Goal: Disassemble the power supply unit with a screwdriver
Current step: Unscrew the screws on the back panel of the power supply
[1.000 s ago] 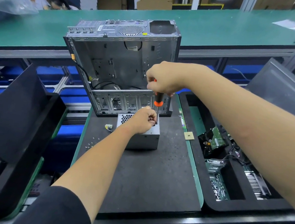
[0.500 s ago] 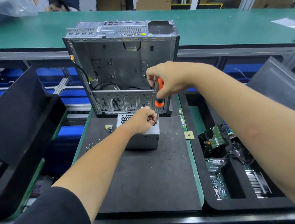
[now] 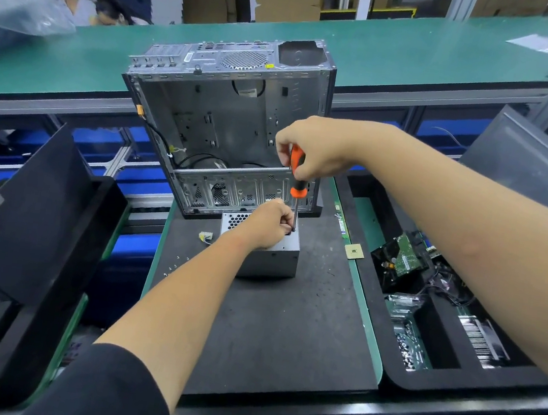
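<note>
A grey metal power supply unit [image 3: 271, 260] stands on the black mat [image 3: 271, 327] in front of an empty computer case [image 3: 227, 125]. My right hand [image 3: 314, 150] grips the orange and black handle of a screwdriver [image 3: 296, 179] held upright, its shaft running down to the unit's top right corner. My left hand [image 3: 268, 225] rests on top of the unit, fingers curled and pinched around the screwdriver's tip. The screw itself is hidden by those fingers. A small white connector [image 3: 204, 237] sticks out to the left of the unit.
A black foam tray [image 3: 393, 377] on the right holds circuit boards and a drive [image 3: 404, 258]. A small square chip [image 3: 354, 251] lies on the mat's right edge. Black trays [image 3: 23, 211] stand at the left. Several loose screws [image 3: 176, 264] lie left of the unit. A green conveyor runs behind.
My right hand has shifted on the handle, showing more of the orange grip. The left hand and the unit have stayed in place.
</note>
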`<state>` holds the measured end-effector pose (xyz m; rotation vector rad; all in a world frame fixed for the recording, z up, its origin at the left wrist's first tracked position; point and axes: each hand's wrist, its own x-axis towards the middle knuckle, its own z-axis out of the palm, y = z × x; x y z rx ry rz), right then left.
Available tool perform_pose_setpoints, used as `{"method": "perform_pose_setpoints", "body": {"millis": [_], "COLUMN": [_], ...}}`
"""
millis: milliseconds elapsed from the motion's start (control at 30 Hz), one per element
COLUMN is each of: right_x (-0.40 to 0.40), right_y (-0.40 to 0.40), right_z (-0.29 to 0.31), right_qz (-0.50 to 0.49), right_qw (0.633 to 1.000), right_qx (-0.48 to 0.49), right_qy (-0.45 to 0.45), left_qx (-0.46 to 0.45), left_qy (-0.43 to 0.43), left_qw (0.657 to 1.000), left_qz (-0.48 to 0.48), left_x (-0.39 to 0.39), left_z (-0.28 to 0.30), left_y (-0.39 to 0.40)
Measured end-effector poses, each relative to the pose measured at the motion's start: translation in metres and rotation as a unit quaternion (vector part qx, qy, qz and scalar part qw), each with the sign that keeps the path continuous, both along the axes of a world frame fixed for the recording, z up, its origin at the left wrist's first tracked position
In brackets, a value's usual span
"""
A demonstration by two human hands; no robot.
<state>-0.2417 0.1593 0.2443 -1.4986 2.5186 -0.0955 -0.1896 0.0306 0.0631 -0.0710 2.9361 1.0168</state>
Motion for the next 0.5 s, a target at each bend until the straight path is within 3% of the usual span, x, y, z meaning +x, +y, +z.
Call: {"method": "perform_pose_setpoints", "body": {"millis": [333, 500], "right_x": [0.013, 0.013], "right_y": [-0.003, -0.009], "right_z": [0.002, 0.002], "right_qz": [0.02, -0.049], "right_qw": [0.999, 0.993], "right_qx": [0.033, 0.086], "right_qy": [0.011, 0.07], "left_qx": [-0.002, -0.01], "left_qy": [-0.022, -0.018], "left_qw": [0.999, 0.999], "left_qz": [-0.036, -0.039], "left_x": [0.004, 0.007], "left_z": [0.007, 0.007], "left_y": [-0.007, -0.005]}}
